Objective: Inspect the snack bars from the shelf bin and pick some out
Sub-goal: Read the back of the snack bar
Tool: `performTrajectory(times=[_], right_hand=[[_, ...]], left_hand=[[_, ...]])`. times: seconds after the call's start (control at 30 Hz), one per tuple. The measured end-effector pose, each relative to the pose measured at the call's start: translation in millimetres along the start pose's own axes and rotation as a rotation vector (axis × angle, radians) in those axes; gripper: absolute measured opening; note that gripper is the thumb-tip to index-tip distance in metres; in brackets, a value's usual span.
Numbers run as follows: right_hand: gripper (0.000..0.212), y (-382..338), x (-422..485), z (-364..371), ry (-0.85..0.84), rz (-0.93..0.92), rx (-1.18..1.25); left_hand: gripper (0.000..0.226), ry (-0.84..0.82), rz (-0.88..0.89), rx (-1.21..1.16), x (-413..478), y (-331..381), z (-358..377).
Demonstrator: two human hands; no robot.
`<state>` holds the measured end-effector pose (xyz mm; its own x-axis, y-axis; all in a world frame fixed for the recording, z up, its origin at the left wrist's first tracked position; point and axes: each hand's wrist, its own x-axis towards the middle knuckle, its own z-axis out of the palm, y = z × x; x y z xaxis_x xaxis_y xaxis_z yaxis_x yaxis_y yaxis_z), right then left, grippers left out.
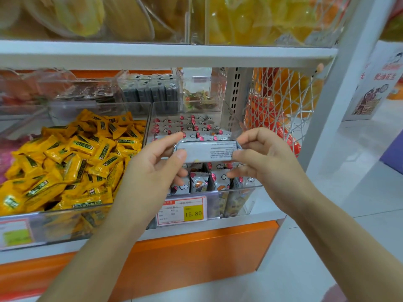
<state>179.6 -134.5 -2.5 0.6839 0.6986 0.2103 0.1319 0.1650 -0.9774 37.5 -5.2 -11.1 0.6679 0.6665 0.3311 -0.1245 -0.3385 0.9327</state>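
From the head view, 1 snack bar [206,151] in a pale silver-grey wrapper is held level between 2 hands, above the open top of the clear shelf bin [236,199] and near its middle. The left hand [152,164] pinches the bar's left end. Its thumb [180,156] lies across the near face and its forefinger [172,138] runs along the top edge. The right hand [269,156] pinches the right end in the same way, with its thumb [239,154] on the near face and its curled forefinger [248,138] above. The fingers of both hands are narrowly closed on the wrapper, and the bar spans the gap between them.

In the bin below, more bars [199,183] with pink and white cloud patterns stand upright in rows. A price tag [182,211] on the bin's front wall reads 15.80. To the left, a second clear bin holds a heap of yellow packets [76,158].

The block of small print on the held bar's right half is too fine to read. The thumbs cover both ends of the wrapper, and the lower fingers of each hand are partly tucked under and behind it. The hands and the bar hide the middle rows in the bin. The rest of the price tag's text is blurred. The tubs of yellow goods [250,20] on the upper shelf [152,54] are cut off by the frame's top edge.
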Motion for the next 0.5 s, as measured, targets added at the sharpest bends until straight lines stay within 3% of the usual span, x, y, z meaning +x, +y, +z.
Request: performTrajectory(times=[0.13,0.3,0.5], right_hand=[[0.018,0.1,-1.2,2.3,0.005,-0.054,-0.115],[0.006,-1.3,-3.6,6.1,0.056,-0.096,-0.141],[0.017,-1.0,-5.9,10.7,0.103,-0.193,-0.210]], left_hand=[[0.039,-0.033,0.008,0.023,-1.4,1.5,1.0],[0.037,-0.057,0.009,0.073,-1.9,3.1,0.7],[0.014,-0.021,0.001,0.107,-3.8,5.4,3.5]])
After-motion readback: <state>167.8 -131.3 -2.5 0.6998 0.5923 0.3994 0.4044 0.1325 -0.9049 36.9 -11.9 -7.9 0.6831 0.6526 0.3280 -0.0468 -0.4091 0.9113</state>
